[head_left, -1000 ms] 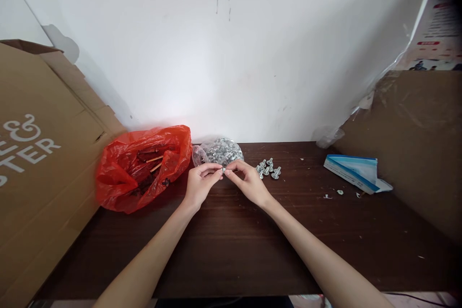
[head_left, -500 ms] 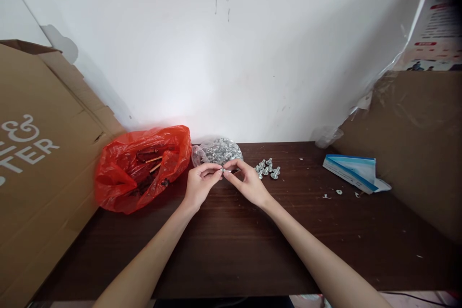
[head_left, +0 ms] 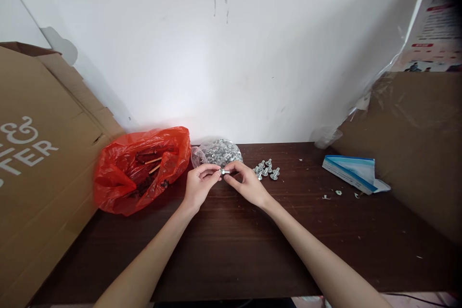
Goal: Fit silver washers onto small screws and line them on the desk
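Observation:
A small silver bolt (head_left: 225, 172) with a wide flange or washer at its left end is level above the table, its shank pointing right. My left hand (head_left: 198, 186) pinches the wide end between thumb and fingertips. Around the shank, the thumb and index finger of my right hand (head_left: 249, 185) are parted, with the bolt showing in the gap between them. Just behind my hands lies a clear plastic bag (head_left: 221, 151) full of small metal parts. To the right of it several similar bolts (head_left: 266, 168) form a loose group on the dark table.
A red plastic bag (head_left: 119, 168) holding dark pieces and a light stick sits at left, against a cardboard box (head_left: 46, 192). On the right are a blue and white packet (head_left: 350, 173) and small white scraps (head_left: 338, 193). A white wall (head_left: 252, 57) closes off the back.
My right thumb and index finger have parted from the pinch, so the bolt's shank now shows between them. My left hand has kept its place.

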A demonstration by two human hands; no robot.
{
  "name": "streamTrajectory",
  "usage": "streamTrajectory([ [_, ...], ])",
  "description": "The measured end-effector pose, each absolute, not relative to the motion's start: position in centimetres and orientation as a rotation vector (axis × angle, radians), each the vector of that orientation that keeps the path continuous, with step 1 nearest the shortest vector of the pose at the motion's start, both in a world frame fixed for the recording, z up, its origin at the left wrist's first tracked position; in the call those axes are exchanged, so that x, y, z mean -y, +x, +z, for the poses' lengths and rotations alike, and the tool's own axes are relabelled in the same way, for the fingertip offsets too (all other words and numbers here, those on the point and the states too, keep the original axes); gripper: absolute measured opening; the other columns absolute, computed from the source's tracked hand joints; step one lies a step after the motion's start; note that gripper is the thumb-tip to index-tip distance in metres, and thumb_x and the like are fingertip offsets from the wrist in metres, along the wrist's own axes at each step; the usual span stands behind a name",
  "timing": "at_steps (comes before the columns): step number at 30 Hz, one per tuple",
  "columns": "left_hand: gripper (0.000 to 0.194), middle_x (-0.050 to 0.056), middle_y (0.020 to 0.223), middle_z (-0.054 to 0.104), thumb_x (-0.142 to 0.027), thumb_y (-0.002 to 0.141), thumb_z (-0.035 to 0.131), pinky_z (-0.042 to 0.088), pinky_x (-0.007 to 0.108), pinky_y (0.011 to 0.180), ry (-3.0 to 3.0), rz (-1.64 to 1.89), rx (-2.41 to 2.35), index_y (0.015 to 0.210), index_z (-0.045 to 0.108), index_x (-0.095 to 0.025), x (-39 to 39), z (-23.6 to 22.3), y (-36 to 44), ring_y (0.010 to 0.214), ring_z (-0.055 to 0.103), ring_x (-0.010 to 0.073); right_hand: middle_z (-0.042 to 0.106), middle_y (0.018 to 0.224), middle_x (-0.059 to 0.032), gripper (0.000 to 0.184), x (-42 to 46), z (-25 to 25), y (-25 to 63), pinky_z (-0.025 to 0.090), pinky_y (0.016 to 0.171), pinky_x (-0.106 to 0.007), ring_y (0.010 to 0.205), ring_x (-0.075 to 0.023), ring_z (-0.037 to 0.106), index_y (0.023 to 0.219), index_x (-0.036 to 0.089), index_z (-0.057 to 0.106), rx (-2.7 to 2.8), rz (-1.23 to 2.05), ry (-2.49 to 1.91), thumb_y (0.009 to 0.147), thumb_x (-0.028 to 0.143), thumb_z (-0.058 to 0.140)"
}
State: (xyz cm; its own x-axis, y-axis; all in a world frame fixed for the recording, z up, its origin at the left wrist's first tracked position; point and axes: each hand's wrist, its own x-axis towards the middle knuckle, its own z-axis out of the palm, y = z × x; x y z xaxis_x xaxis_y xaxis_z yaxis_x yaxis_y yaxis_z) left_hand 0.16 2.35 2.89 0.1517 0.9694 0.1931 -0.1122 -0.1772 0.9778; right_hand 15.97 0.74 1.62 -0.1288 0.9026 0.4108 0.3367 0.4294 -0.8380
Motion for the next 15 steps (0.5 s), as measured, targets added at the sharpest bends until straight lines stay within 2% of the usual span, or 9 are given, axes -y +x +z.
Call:
streamTrajectory([
  [3, 0.019, 0.004, 0.077, 0.070, -0.022, 0.065, 0.073, 0.056, 0.029, 0.073, 1.336, 1.267, -0.923, 0.080, 0.069, -0.012, -2.32, 2.96, 0.17, 0.067, 0.066, 0.0146, 0.061, 0.097, -0.0033, 0.018, -0.73, 1.60, 15.92, 0.047, 0.067, -0.027, 0.087, -0.0169, 0.058, 0.097, 0.021, 0.056, 1.635, 0.754, -1.085, 0.081, 0.030, 0.058],
  [8, 0.019, 0.004, 0.075, 0.069, -0.022, 0.065, 0.073, 0.056, 0.029, 0.073, 1.347, 1.251, -0.907, 0.079, 0.069, -0.011, -2.20, 2.93, 0.28, 0.067, 0.065, 0.0145, 0.062, 0.085, -0.0025, 0.019, -0.80, 1.63, 15.91, 0.046, 0.075, -0.030, 0.082, -0.0166, 0.059, 0.082, 0.020, 0.061, 1.687, 0.725, -1.069, 0.087, 0.035, 0.051],
  [10, 0.018, 0.004, 0.076, 0.069, -0.022, 0.065, 0.073, 0.056, 0.029, 0.073, 1.348, 1.250, -0.907, 0.079, 0.069, -0.011, -2.17, 2.90, 0.31, 0.067, 0.065, 0.0146, 0.062, 0.089, -0.0025, 0.012, -0.79, 1.65, 15.90, 0.046, 0.076, -0.030, 0.085, -0.0166, 0.059, 0.087, 0.020, 0.060, 1.679, 0.735, -1.039, 0.084, 0.032, 0.055],
  [13, 0.019, 0.004, 0.076, 0.069, -0.022, 0.065, 0.073, 0.056, 0.029, 0.071, 1.343, 1.243, -0.910, 0.079, 0.068, -0.011, -2.15, 2.91, 0.29, 0.067, 0.065, 0.0144, 0.062, 0.095, -0.0032, 0.018, -0.73, 1.70, 15.88, 0.047, 0.072, -0.028, 0.089, -0.0168, 0.059, 0.098, 0.021, 0.057, 1.635, 0.788, -1.035, 0.082, 0.030, 0.059],
  [15, 0.019, 0.004, 0.076, 0.069, -0.022, 0.064, 0.073, 0.056, 0.029, 0.070, 1.336, 1.241, -0.910, 0.079, 0.068, -0.011, -2.16, 2.95, 0.27, 0.066, 0.065, 0.0144, 0.062, 0.091, -0.0032, 0.016, -0.73, 1.67, 15.87, 0.046, 0.072, -0.029, 0.086, -0.0165, 0.059, 0.092, 0.020, 0.059, 1.647, 0.794, -1.068, 0.085, 0.033, 0.055],
])
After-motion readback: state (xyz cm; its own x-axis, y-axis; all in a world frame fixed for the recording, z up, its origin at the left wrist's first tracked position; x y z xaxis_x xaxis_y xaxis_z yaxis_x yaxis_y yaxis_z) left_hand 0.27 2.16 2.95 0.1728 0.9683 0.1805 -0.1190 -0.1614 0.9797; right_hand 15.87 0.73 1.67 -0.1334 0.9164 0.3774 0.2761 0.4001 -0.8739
